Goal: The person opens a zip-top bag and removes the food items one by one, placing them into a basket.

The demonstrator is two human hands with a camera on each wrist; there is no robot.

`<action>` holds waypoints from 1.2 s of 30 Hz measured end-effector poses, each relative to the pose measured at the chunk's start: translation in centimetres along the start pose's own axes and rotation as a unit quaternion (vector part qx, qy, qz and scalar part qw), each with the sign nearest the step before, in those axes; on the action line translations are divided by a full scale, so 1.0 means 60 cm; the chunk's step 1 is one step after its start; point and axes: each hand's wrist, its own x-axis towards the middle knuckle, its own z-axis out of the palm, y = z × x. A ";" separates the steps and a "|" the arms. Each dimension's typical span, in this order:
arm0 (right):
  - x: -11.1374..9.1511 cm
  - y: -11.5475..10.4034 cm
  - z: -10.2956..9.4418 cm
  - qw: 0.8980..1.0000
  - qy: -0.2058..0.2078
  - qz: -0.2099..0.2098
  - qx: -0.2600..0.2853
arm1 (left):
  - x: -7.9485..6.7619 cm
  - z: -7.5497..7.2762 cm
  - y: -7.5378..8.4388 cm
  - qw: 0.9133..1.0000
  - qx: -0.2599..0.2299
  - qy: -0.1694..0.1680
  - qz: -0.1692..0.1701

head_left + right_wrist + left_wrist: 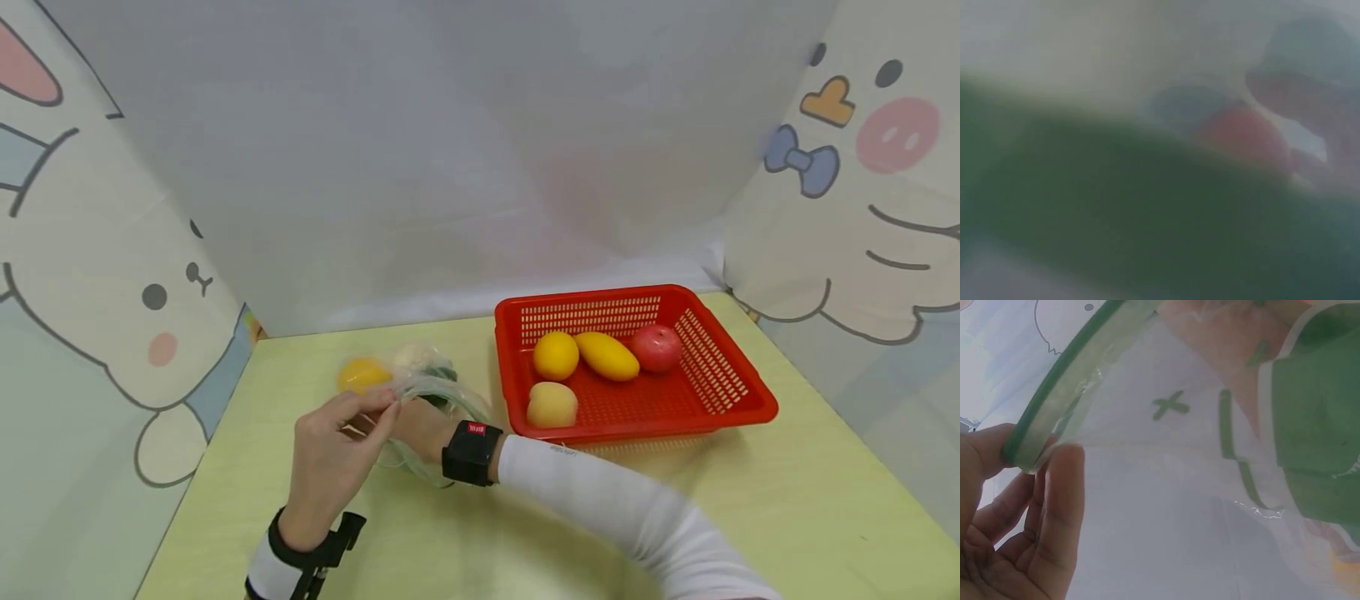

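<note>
My left hand (pixel 333 446) pinches the green-striped mouth edge of a clear plastic zip bag (pixel 1166 469) between thumb and fingers. Green print covers part of the bag's side. Reaching in at the bag's mouth is my right hand (pixel 422 425); its fingers are hidden in the head view and show only through the film in the left wrist view. A yellow fruit (pixel 363 375) and a pale round fruit (pixel 417 357) lie at the bag's far end. The right wrist view is blurred, with a reddish shape (pixel 1247 137) behind a green band; I cannot tell what the right fingers hold.
A red plastic basket (pixel 637 429) stands to the right on the pale yellow table (pixel 825 517). In it are an orange (pixel 556 356), a mango (pixel 609 357), a pomegranate (pixel 657 347) and a peach (pixel 552 406). White cartoon-printed panels enclose the table's back and sides.
</note>
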 end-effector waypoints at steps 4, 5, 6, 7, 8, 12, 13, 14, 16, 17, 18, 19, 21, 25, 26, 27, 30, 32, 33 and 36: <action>-0.001 0.003 0.006 0.999 0.000 0.002 0.044 | 0.000 0.001 0.001 1.000 0.004 -0.005 -0.005; 0.000 0.005 0.008 0.998 -0.006 0.003 0.058 | 0.000 0.001 0.001 1.000 0.005 -0.007 -0.006; 0.000 0.007 0.010 0.998 -0.016 0.003 0.068 | 0.000 0.002 0.002 1.000 0.005 -0.008 -0.005; 0.000 0.009 0.009 0.997 -0.025 0.002 0.074 | 0.000 0.002 0.002 1.000 0.005 -0.009 -0.005; 0.000 0.012 0.010 0.996 -0.033 0.001 0.081 | 0.000 0.002 0.002 1.000 0.004 -0.010 -0.004; -0.008 0.022 0.004 0.997 -0.036 -0.015 0.073 | 0.000 0.002 0.000 1.000 0.005 -0.008 0.000; -0.011 0.024 0.001 0.997 -0.033 -0.018 0.071 | 0.000 0.001 0.000 1.000 0.005 -0.007 -0.001; -0.014 0.027 -0.002 0.997 -0.032 -0.020 0.072 | 0.001 0.001 0.000 1.000 0.004 -0.007 -0.001; -0.022 0.030 -0.012 0.997 -0.036 -0.027 0.059 | 0.001 0.001 0.000 1.000 0.006 -0.006 -0.004; -0.025 0.030 -0.017 0.997 -0.041 -0.029 0.059 | 0.001 0.000 0.000 1.000 0.004 -0.006 -0.006; -0.029 0.031 -0.023 0.997 -0.044 -0.032 0.056 | 0.000 0.000 0.000 1.000 0.004 -0.007 -0.008; -0.034 0.031 -0.032 0.997 -0.052 -0.034 0.055 | 0.000 0.000 0.001 1.000 0.003 -0.007 -0.009; -0.048 0.031 -0.048 0.997 -0.057 -0.038 0.039 | 0.000 0.000 0.001 1.000 0.006 -0.007 -0.011; -0.084 0.028 -0.088 0.997 -0.051 -0.049 -0.023 | -0.001 -0.001 0.001 1.000 0.007 -0.006 -0.010; -0.094 0.027 -0.097 0.997 -0.041 -0.052 -0.037 | -0.001 -0.001 0.001 1.000 0.008 -0.005 -0.009; -0.104 0.026 -0.106 0.997 -0.033 -0.055 -0.045 | -0.001 -0.001 0.001 1.000 0.010 -0.004 -0.008; -0.136 0.029 -0.131 0.997 -0.014 -0.068 -0.017 | -0.002 -0.002 0.002 1.000 0.016 0.000 -0.007; -0.154 0.036 -0.144 0.997 -0.011 -0.080 0.012 | -0.002 -0.002 0.002 1.000 0.019 0.001 -0.009; -0.162 0.042 -0.150 0.996 -0.015 -0.088 0.029 | -0.002 -0.002 0.002 1.000 0.020 0.000 -0.010; -0.186 0.063 -0.168 0.989 -0.048 -0.097 0.099 | -0.001 -0.002 0.003 1.000 0.021 -0.001 -0.014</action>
